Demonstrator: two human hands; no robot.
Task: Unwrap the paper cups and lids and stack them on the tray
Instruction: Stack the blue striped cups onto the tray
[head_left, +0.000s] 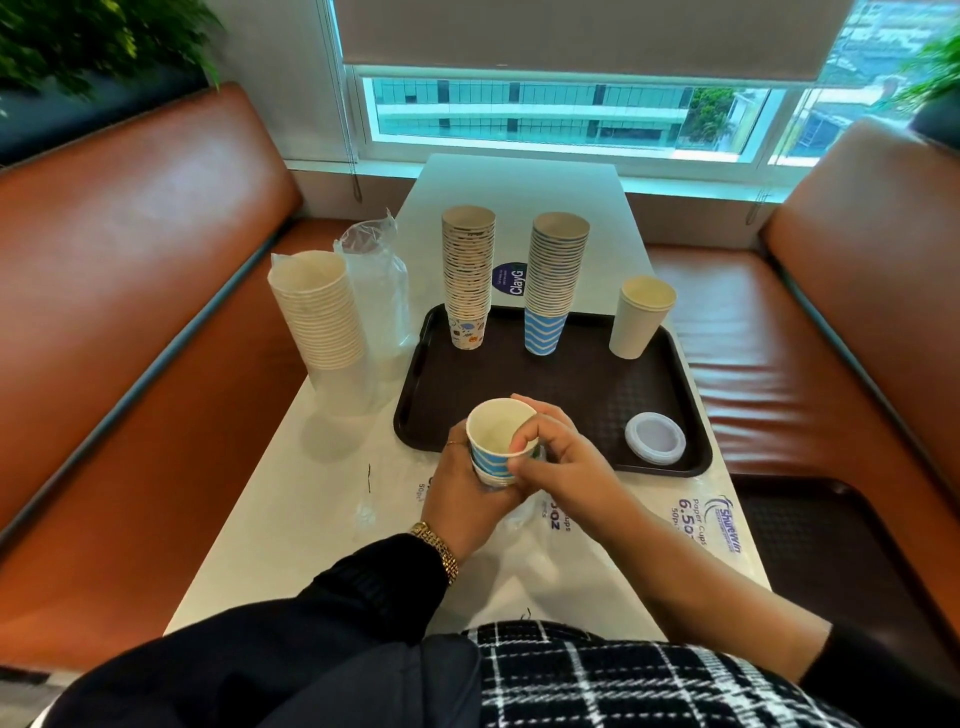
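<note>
A short stack of blue-striped paper cups (496, 447) is held over the near edge of the dark brown tray (587, 384). My left hand (462, 483) grips it from below and the left, and my right hand (545, 447) pinches its rim. On the tray stand a tall stack of patterned cups (467, 275), a tall stack of blue-striped cups (556, 280), a short stack of plain cream cups (641, 317) and a small pile of white lids (654, 437).
A wrapped stack of white cups (322, 312) stands left of the tray beside an empty clear sleeve (376, 291). Printed plastic wrappers (701, 519) lie on the white table (291, 509) near me. Orange benches (130, 312) flank the table; a second tray (821, 551) lies on the right bench.
</note>
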